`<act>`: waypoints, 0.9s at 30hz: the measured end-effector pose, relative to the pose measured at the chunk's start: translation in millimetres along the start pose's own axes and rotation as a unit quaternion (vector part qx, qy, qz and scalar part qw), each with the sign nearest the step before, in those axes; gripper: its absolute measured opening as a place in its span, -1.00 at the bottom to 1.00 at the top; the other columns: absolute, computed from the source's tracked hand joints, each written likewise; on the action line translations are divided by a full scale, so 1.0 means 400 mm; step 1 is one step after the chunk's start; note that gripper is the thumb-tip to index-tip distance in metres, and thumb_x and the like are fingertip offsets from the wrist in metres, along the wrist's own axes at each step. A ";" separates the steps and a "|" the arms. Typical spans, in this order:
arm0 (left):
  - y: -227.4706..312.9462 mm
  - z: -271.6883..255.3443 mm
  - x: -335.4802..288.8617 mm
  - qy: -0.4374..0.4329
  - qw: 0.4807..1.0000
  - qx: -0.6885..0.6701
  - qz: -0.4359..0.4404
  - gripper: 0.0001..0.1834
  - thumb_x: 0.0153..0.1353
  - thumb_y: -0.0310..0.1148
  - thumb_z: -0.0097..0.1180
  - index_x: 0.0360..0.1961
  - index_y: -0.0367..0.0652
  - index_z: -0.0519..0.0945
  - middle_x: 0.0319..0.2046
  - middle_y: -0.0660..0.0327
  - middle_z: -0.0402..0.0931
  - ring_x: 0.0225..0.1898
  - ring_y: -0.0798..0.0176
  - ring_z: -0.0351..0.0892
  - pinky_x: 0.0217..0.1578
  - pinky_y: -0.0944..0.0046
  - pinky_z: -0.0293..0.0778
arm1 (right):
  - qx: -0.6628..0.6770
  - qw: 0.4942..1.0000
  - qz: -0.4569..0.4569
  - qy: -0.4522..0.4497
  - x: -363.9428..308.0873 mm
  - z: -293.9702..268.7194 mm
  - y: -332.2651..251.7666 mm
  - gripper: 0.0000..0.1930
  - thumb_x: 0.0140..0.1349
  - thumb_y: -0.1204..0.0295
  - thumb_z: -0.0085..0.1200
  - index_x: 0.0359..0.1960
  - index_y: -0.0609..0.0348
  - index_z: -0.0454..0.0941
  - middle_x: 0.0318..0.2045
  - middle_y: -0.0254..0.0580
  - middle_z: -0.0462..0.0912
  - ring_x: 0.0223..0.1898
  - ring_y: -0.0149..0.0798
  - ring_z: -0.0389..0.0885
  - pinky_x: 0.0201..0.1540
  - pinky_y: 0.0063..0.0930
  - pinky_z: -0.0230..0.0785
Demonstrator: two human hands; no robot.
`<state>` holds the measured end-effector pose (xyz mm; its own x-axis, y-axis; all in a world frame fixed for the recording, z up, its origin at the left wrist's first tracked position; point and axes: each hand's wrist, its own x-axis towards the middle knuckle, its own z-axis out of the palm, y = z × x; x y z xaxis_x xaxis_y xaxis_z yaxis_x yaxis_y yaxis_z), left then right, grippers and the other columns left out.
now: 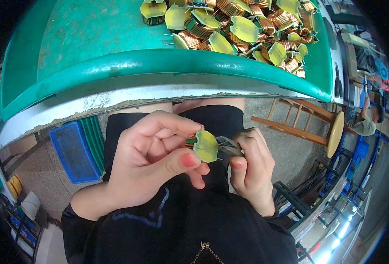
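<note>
My left hand (150,154) pinches a copper-wound coil (206,146) between thumb and fingers, above my lap. The coil has a yellow-green base plate facing up, and thin wire leads stick out at its edge. My right hand (255,165) is closed round a grey metal hand tool (229,147) with a narrow tip, which looks like small pliers or cutters. The tool's tip is against or very close to the coil's right edge; I cannot tell if it touches. My fingers hide the tool's handles.
Ahead on the white table (128,88) stands a green tray (159,61), with many similar coils (242,31) piled at its right. A blue crate (75,152) is below on the left. At the right are a wooden stool (335,134) and, farther off, another person (365,125).
</note>
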<state>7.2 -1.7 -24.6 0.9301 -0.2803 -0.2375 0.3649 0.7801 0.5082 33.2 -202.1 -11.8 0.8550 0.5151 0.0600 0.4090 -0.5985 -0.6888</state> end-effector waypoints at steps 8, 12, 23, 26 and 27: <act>-0.004 -0.001 -0.003 -0.018 0.999 0.043 -0.005 -0.64 0.11 -0.68 0.08 -0.04 -0.36 0.36 -0.20 -0.03 0.46 -0.32 0.21 0.57 -0.39 0.30 0.61 | -0.012 1.000 -0.021 0.002 0.009 0.008 -0.006 -0.77 0.17 0.30 0.02 -0.34 0.25 0.44 -0.43 -0.15 0.44 -0.46 -0.16 0.33 -0.31 -0.40 0.26; -0.005 -0.002 -0.003 -0.025 0.998 0.051 -0.002 -0.61 0.09 -0.71 0.09 -0.03 -0.35 0.36 -0.13 -0.03 0.43 -0.29 0.20 0.57 -0.38 0.30 0.61 | -0.022 0.998 -0.050 0.017 0.013 0.009 -0.007 -0.76 0.16 0.29 0.04 -0.36 0.26 0.44 -0.47 -0.16 0.41 -0.50 -0.17 0.31 -0.37 -0.40 0.26; -0.013 0.011 -0.005 -0.001 0.995 0.093 0.022 -0.56 -0.02 -0.80 0.11 -0.06 -0.36 0.38 -0.02 -0.08 0.36 -0.27 0.15 0.57 -0.32 0.30 0.62 | -0.093 0.994 -0.061 0.018 0.014 0.012 -0.001 -0.72 0.16 0.23 0.04 -0.42 0.24 0.43 -0.56 -0.20 0.33 -0.60 -0.21 0.25 -0.52 -0.45 0.21; -0.026 0.006 -0.001 -0.013 0.984 0.157 0.087 -0.48 -0.10 -0.86 0.11 -0.07 -0.30 0.35 -0.03 -0.22 0.35 -0.29 0.03 0.57 -0.40 0.26 0.65 | -0.096 0.994 -0.042 0.021 0.014 0.013 -0.004 -0.70 0.18 0.21 0.03 -0.42 0.24 0.43 -0.55 -0.20 0.34 -0.59 -0.21 0.25 -0.52 -0.45 0.21; -0.027 0.005 -0.001 -0.010 0.984 0.157 0.090 -0.48 -0.10 -0.86 0.11 -0.07 -0.30 0.35 -0.03 -0.22 0.35 -0.29 0.03 0.57 -0.40 0.26 0.65 | -0.096 0.994 -0.045 0.018 0.015 0.016 -0.002 -0.70 0.18 0.21 0.03 -0.42 0.24 0.43 -0.55 -0.20 0.34 -0.59 -0.21 0.25 -0.52 -0.45 0.21</act>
<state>3.2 -11.1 -28.3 0.9802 -0.1677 -0.1055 0.1871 0.6085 0.7712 35.9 -194.7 -15.6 0.8215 0.5516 0.1445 0.5351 -0.6581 -0.5297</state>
